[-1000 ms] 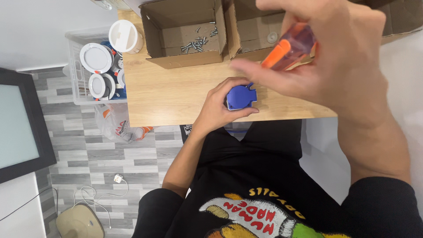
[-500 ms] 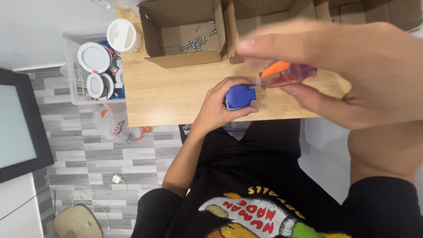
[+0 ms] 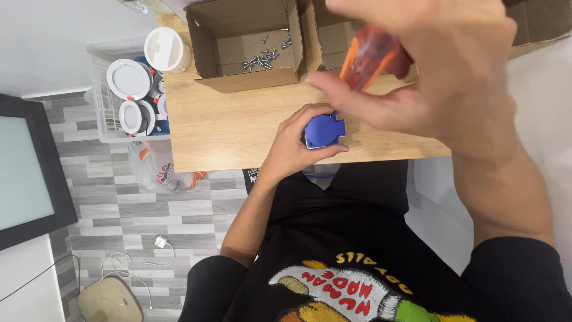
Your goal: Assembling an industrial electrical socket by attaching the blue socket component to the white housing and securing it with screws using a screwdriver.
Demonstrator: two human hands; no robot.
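I read the left hand (image 3: 295,146) with fingers curled shut on the blue plug-like part (image 3: 323,130), which sits near the front edge of the desk (image 3: 226,125). The right hand (image 3: 441,71) hovers above and behind it, fingers pinching the orange-handled tool (image 3: 370,56), long axis tilted down toward the part. The tool's tip is hidden by blur and fingers.

The left hand (image 3: 298,143) rests low with curled fingers, while the right hand (image 3: 441,77) hovers raised, its grip closed.
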